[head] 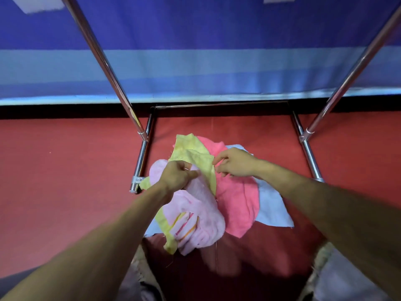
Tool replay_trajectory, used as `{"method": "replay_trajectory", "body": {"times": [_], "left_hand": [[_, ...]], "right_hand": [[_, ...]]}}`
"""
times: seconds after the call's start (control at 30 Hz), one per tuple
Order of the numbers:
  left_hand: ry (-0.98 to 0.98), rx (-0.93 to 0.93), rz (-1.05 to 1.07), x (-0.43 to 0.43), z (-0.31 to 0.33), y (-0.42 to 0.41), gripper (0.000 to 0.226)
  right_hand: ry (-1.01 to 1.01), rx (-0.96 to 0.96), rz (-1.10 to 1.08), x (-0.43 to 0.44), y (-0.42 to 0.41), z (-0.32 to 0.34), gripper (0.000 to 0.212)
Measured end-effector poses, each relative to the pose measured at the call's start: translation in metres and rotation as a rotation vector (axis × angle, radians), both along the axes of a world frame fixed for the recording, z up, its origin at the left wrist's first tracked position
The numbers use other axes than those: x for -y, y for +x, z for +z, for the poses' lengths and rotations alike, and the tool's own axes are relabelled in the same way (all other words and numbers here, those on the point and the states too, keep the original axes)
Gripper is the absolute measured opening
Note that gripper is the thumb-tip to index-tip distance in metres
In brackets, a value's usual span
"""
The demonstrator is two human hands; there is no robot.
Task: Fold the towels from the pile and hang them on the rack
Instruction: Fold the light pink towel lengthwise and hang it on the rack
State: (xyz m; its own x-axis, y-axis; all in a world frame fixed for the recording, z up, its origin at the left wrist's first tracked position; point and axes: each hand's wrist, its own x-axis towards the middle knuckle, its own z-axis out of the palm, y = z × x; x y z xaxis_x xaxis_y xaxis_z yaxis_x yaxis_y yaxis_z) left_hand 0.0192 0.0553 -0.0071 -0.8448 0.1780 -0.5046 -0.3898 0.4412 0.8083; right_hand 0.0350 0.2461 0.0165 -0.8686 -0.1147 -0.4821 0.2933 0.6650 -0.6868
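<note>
— Pinching with the left grip (pixel 178 177) at the yellow towel (pixel 193 155), near edge. Pinching the same edge with the right grip (pixel 236 162), just beside. Both curled tight on cloth.

— Lying where?

— Atop the pile (pixel 227 213) on the floor (pixel 65 170), between the feet of the rack (pixel 102 61). Running long from far to near-left, passing under both grips.

— Nearer to which?

— Roughly equal; edge caught between the two.

— Around it?

— Draped half under the pale towel (pixel 204 216). Touching the pink towel (pixel 236 198) on the right, with the blue towel (pixel 273 207) beyond, beneath the right arm.

— In the way?

— Probably only tangle: yellow tail tucked under the pale towel, likely to drag it along. Rack slanting up on both sides, well apart. Best to lift straight between, then spread the grips along the edge.
</note>
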Motion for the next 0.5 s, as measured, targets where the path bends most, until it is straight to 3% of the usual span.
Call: {"method": "replay_trajectory", "body": {"times": [0.1,0.37,0.5], "left_hand": [[-0.036,-0.082,-0.105,-0.009,0.043,0.002,0.023],[-0.201,-0.398,-0.436,-0.018,0.186,0.021,0.013],[-0.182,-0.503,-0.463,-0.017,0.240,0.044,0.010]], "right_hand": [[0.046,-0.081,0.039,-0.009,0.004,0.048,0.020],[0.137,-0.285,0.170,-0.029,0.045,0.178,0.024],[0.199,-0.371,0.210,-0.034,0.069,0.215,0.031]]}}
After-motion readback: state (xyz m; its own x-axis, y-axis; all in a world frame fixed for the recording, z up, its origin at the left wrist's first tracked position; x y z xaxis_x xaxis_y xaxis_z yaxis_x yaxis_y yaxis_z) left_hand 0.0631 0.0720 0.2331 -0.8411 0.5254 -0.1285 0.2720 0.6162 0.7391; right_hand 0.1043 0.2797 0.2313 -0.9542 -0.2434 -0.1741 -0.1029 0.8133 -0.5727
